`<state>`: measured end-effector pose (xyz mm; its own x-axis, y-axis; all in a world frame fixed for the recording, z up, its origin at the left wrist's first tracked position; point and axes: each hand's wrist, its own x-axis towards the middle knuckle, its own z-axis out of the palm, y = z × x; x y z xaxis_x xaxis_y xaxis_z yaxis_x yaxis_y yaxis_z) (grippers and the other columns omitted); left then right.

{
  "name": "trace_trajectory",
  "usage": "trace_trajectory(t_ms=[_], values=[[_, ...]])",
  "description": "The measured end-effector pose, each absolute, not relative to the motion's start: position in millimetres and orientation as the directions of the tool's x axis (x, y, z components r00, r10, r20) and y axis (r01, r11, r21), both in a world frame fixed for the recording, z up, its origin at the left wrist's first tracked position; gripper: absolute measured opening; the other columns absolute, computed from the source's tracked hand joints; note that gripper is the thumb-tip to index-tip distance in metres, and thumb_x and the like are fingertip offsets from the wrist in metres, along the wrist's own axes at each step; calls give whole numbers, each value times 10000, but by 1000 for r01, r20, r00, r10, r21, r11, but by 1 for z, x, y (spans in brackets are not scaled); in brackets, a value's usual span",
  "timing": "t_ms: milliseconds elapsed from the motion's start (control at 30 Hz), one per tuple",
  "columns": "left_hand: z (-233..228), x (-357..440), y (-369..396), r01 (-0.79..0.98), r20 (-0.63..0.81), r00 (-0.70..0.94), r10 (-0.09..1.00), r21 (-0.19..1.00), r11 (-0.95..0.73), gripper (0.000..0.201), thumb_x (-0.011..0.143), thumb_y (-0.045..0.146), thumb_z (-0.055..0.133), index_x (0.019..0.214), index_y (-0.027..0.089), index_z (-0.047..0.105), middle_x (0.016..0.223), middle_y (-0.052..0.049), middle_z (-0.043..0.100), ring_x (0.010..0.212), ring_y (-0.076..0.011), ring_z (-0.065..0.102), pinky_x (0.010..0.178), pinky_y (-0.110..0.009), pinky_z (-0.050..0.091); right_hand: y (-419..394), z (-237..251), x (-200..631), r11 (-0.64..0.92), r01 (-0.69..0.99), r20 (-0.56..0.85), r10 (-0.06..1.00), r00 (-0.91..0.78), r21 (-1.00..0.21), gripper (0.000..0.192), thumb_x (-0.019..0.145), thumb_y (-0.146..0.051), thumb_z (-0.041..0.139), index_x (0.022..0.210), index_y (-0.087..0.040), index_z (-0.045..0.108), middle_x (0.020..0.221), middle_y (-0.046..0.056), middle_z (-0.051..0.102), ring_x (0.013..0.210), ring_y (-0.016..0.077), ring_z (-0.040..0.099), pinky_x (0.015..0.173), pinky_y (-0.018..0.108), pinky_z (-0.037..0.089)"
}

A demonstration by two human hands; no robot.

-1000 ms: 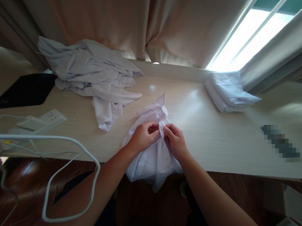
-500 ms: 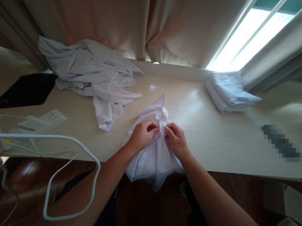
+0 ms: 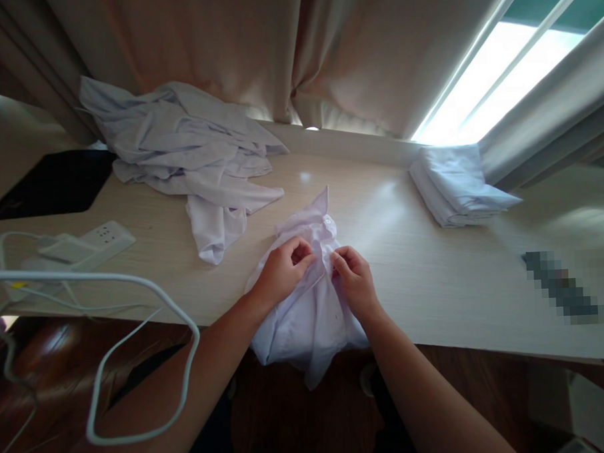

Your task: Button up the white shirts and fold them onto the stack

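A white shirt lies in front of me, its lower part hanging over the table's front edge. Its collar points away from me, and a button shows near the collar. My left hand pinches the cloth on the left side of the front opening. Opposite it, my right hand pinches the right side of the opening between thumb and fingers. The two hands are a small gap apart. Whether a button sits between the fingertips is hidden.
A crumpled heap of white clothes lies at the back left, with a black mat beside it. A power strip and a white cable are at left. Folded white clothes and a blurred-out dark object lie at right.
My left hand has shifted very slightly left and up, off the middle of the shirt front. The right hand still pinches the cloth, almost unmoved.
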<state>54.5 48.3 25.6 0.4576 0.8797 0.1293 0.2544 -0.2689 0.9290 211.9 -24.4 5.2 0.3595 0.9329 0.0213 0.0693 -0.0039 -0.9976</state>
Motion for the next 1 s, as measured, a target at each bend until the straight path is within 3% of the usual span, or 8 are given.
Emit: trace_trajectory(t_ms=[133, 300, 500, 700, 800, 933, 1000], values=[[31, 48, 48, 329, 77, 541, 838, 897, -294, 284, 869, 444, 596, 746, 187, 600, 665, 11, 584, 624, -141, 514, 587, -252, 361, -25, 6, 213, -9, 58, 13, 930, 367, -998, 252, 903, -434, 571, 785, -213, 542, 631, -44, 510, 582, 122, 470, 588, 255, 394], [36, 35, 47, 461, -212, 827, 521, 787, -411, 341, 767, 514, 689, 683, 186, 648, 632, -6, 623, 569, -155, 528, 529, -270, 293, -24, 7, 212, -8, 32, 3, 939, 343, -999, 257, 892, -436, 587, 780, -210, 540, 606, -57, 481, 556, 113, 439, 546, 246, 360], [43, 27, 44, 522, -438, 853, 285, 700, -487, 289, 761, 482, 668, 732, 197, 703, 640, -16, 653, 566, -180, 559, 534, -277, 315, -24, 8, 211, -32, 12, -26, 936, 351, -999, 273, 897, -462, 572, 793, -214, 524, 597, -66, 453, 524, 106, 408, 500, 238, 332], [44, 23, 42, 589, -444, 806, 392, 664, -460, 385, 850, 532, 537, 827, 194, 720, 854, -75, 733, 754, -239, 642, 699, -309, 423, -22, 10, 210, -23, -13, -26, 916, 401, -1000, 300, 889, -507, 567, 822, -220, 512, 600, -69, 436, 502, 101, 392, 463, 228, 323], [45, 17, 43, 592, -435, 805, 404, 642, -487, 407, 866, 536, 496, 840, 195, 715, 885, -84, 734, 800, -259, 651, 724, -320, 431, -23, 14, 215, -55, -12, -56, 937, 344, -998, 323, 872, -528, 585, 817, -217, 515, 560, -73, 461, 468, 100, 426, 450, 222, 342], [53, 11, 44, 633, -430, 770, 472, 611, -476, 403, 865, 522, 481, 867, 192, 710, 951, -105, 736, 895, -284, 665, 778, -337, 443, -33, 29, 233, -225, 122, -218, 973, 73, -967, 395, 891, -589, 533, 792, -207, 520, 536, -51, 551, 408, 101, 495, 392, 203, 315], [56, 9, 43, 651, -424, 750, 507, 611, -451, 395, 867, 516, 464, 846, 196, 695, 947, -101, 733, 900, -279, 672, 794, -342, 457, -42, 36, 242, -330, 239, -367, 922, -127, -913, 412, 888, -598, 527, 766, -204, 522, 526, -34, 586, 387, 109, 520, 356, 192, 291]])
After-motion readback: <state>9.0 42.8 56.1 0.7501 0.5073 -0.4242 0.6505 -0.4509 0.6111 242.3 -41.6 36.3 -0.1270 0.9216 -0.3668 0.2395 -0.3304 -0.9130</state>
